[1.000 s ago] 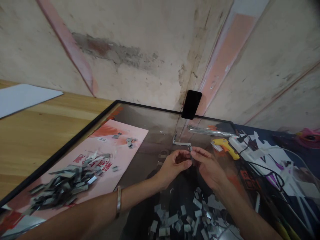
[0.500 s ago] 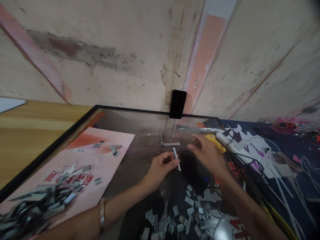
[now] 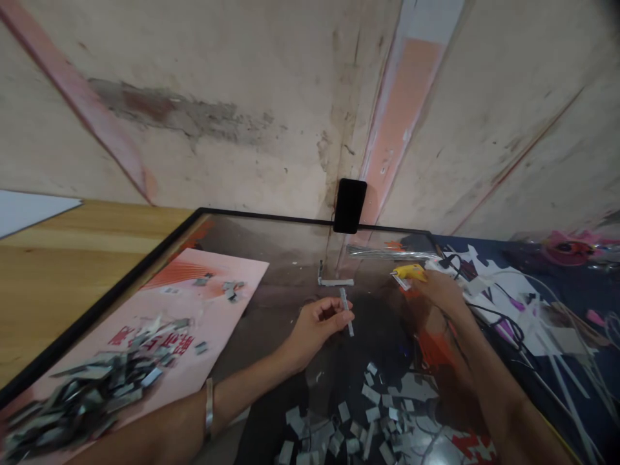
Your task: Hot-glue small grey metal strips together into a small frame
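Between the thumb and fingers of my left hand (image 3: 322, 325) is a thin grey strip (image 3: 345, 303), held nearly upright over the glossy tabletop. My right hand (image 3: 442, 292) is closed around a yellow hot glue gun (image 3: 409, 272), whose nozzle points left; the fingers partly hide its body. Just beyond the left hand, a small L-shaped piece made of grey strips (image 3: 336, 282) lies on the table, one short end standing up. Many small grey rectangular pieces (image 3: 372, 395) are scattered on the near side, below both hands.
A pink printed sheet (image 3: 242, 271) at left carries a heap of dark grey pieces (image 3: 109, 381). A black phone (image 3: 350, 205) leans on the wall behind the table. Clear thin rods (image 3: 387, 252) lie at the back. Cables and white paper scraps (image 3: 518, 290) crowd the right side.
My right hand has moved right and taken hold of the yellow glue gun, where it was empty before. My left hand still holds the strip in about the same place.
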Motion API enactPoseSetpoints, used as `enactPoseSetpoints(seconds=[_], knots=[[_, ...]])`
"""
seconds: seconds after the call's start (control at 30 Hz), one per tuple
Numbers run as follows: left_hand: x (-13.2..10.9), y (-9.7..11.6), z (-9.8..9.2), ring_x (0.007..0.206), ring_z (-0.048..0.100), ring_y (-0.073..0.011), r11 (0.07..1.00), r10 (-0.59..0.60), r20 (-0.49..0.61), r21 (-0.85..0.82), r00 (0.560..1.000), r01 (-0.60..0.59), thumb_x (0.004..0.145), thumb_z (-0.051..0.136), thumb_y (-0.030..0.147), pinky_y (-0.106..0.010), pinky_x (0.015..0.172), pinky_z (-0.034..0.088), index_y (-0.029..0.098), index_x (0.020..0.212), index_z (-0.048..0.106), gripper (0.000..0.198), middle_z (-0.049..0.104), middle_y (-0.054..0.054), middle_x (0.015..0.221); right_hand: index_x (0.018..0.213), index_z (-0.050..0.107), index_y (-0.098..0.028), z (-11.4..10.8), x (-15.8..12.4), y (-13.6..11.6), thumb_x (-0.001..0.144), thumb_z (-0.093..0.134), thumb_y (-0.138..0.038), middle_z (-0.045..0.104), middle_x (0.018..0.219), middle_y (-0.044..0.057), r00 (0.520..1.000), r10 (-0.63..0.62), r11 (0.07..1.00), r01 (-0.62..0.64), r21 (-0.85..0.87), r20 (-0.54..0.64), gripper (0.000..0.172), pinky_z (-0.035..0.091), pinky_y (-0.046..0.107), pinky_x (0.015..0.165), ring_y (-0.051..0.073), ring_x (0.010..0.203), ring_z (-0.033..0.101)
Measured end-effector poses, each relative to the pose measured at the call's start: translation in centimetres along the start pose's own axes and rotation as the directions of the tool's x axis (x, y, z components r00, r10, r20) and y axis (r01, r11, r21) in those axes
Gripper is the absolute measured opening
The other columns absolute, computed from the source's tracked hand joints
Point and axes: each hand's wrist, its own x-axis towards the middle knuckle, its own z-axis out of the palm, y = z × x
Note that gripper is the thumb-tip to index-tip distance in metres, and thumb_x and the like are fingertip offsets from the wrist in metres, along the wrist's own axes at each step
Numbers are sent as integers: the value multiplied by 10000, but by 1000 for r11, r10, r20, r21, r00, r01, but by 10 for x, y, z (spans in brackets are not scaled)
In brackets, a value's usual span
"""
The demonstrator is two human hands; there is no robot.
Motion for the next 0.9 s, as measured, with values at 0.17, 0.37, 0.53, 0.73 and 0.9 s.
enactPoseSetpoints(seconds=[0.17, 0.37, 0.53, 0.73, 0.9], knots=[[1, 2, 0, 697, 531, -104, 999, 28, -2, -35, 1000, -28, 701, 742, 372, -218, 659, 398, 118, 958, 671, 368, 620, -31, 793, 951, 689, -149, -6, 7, 8, 747, 496, -636, 691, 866, 156, 998, 22, 995, -17, 103, -54, 562, 407, 319, 629, 286, 813, 647], [0, 5, 0, 674, 553, -114, 995, 7, 22, -100, 1000, -4, 681, 761, 385, -239, 651, 410, 103, 949, 668, 400, 656, -55, 791, 1034, 635, -164, -51, -36, -26, 740, 588, -511, 674, 906, 82, 823, -164, 881, 370, 295, -543, 456, 446, 315, 668, 225, 790, 628], [1, 4, -1, 625, 549, -96, 980, 19, 68, -198, 998, -5, 696, 759, 358, -231, 611, 406, 92, 946, 665, 377, 653, -53, 775, 1067, 570, -174, -79, -73, -64, 758, 632, -365, 628, 980, 86, 548, -298, 763, 629, 150, -782, 369, 475, 334, 744, 219, 880, 599], [1, 4, -2, 613, 553, -92, 968, 35, 77, -250, 996, -15, 687, 769, 355, -231, 605, 411, 89, 927, 668, 372, 651, -53, 756, 1074, 549, -182, -87, -76, -77, 792, 613, -335, 608, 1001, 103, 455, -366, 739, 672, 44, -812, 327, 484, 372, 808, 239, 952, 583], [2, 9, -3, 596, 545, -88, 953, 47, 77, -301, 996, -22, 668, 781, 375, -231, 591, 407, 82, 866, 666, 372, 640, -51, 730, 1087, 549, -183, -99, -76, -82, 802, 611, -305, 616, 1014, 110, 395, -400, 712, 702, -9, -827, 316, 483, 387, 828, 248, 972, 587]])
